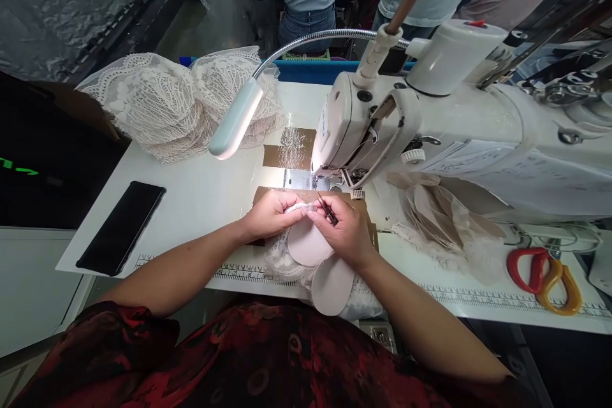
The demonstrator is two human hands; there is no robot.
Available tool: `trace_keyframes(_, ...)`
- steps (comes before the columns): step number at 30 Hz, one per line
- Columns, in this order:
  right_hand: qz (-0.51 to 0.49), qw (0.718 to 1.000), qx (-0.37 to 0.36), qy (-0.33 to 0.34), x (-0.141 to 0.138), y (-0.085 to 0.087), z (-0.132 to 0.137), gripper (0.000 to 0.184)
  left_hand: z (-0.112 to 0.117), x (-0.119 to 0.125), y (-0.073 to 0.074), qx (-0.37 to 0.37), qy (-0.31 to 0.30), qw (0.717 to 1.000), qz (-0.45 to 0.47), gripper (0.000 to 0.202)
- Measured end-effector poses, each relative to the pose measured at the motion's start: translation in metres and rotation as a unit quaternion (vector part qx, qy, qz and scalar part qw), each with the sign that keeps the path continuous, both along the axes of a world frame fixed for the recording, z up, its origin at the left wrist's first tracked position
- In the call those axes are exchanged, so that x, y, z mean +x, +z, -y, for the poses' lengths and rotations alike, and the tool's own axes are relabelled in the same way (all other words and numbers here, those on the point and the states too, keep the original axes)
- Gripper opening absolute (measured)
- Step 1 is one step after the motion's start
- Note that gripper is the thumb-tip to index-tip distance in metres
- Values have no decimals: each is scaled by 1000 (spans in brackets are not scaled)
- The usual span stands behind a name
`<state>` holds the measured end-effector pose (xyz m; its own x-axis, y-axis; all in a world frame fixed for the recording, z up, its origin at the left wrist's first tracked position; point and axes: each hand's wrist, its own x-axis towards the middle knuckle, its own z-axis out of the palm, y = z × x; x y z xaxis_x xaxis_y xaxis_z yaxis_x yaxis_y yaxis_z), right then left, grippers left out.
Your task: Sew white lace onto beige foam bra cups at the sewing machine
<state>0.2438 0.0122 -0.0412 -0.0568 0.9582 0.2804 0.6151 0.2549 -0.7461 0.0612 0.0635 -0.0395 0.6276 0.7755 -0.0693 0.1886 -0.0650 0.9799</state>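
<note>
Below the frame's centre, lace fabric (278,261) is pinched at its upper edge by the left hand (271,213) and right hand (348,229), fingertips nearly meeting; the right also grips a dark pointed tool (327,210). Both forearms (186,264) slant inward.

The head view faces forward and down (fairly near), from above and behind the grip of the left hand (268,214) and right hand (348,229).

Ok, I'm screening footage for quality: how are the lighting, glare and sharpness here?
Head view throughout: the lamp glows white; the rear brown patch shows crinkled glare; left hand and right hand look fairly sharp; white fabric detail between them is too small to read; outer edges look wide-angle stretched.
</note>
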Motion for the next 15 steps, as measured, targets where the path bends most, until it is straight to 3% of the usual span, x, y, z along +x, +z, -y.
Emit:
trace_keyframes(7,52,996,77,14,0,-8,0,12,2,3,3,49,-11,998,-28,37)
trace_keyframes(12,122,990,61,31,2,-7,-3,9,2,3,4,56,-27,998,-31,34)
trace_keyframes(15,150,988,45,9,7,-7,-8,11,2,1,3,53,-46,997,-32,35)
